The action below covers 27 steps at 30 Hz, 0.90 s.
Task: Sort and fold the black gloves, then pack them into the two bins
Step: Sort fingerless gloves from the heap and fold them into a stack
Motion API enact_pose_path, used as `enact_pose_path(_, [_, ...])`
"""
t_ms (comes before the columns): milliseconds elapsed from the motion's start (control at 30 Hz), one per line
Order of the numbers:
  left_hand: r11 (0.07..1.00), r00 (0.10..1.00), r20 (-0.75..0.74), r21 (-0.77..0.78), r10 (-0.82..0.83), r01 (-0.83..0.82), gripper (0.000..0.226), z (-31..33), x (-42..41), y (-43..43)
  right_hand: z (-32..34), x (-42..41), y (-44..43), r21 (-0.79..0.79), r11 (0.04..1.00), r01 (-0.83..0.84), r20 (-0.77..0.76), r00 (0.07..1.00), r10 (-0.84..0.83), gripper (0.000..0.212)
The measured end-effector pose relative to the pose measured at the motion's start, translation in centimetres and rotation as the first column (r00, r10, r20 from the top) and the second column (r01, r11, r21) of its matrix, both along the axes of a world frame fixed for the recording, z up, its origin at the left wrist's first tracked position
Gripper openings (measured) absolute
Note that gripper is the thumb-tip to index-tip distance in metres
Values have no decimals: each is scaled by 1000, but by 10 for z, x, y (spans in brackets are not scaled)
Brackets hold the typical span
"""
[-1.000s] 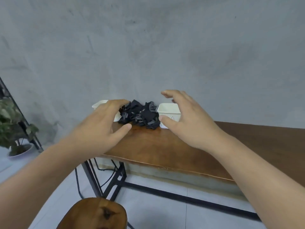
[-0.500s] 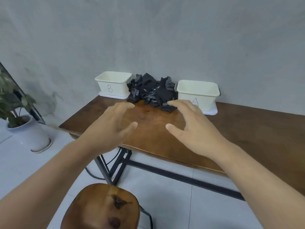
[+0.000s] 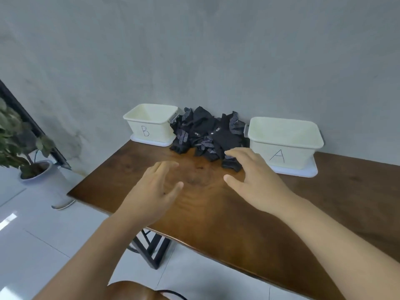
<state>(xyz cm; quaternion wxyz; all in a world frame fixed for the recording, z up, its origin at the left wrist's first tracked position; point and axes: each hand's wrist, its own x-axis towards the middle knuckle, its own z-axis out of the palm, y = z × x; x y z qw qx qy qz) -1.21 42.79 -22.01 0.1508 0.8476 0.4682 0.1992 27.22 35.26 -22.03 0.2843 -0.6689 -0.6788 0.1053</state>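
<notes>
Black gloves are heaped at the far edge of the table, between bin B and bin A. Your left hand and right hand are spread, holding nothing, so looks like sorting hasn't begun. Next, pinch one glove off the near side.

light: soft, even | glare: patch on floor, left | edges: wide-angle bend, slight blur

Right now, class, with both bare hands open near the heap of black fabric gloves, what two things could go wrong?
1. The heap of black fabric gloves is tangled, so the open right hand may drag up several at once and muddle the sorting.
2. The heap sits tight between cream plastic bin B and cream plastic bin A; a hard pull might shift a bin.
</notes>
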Motion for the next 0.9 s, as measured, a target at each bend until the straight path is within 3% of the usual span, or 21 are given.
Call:
enact_pose_path(400, [998, 999, 19, -48, -34, 35, 41, -15, 77, 134, -19, 44, 120, 31, 999, 29, 8, 1000, -29, 60])
enact_pose_path(700, [998, 997, 70, -63, -18, 22, 41, -68, 128, 327, -78, 64, 285, 6, 994, 111, -20, 994, -111, 55])
enact_pose_path(900, [986, 993, 112, -164, 47, -28, 45, -127, 153, 410, -136, 46, 364, 29, 988, 151, 135, 979, -154, 56])
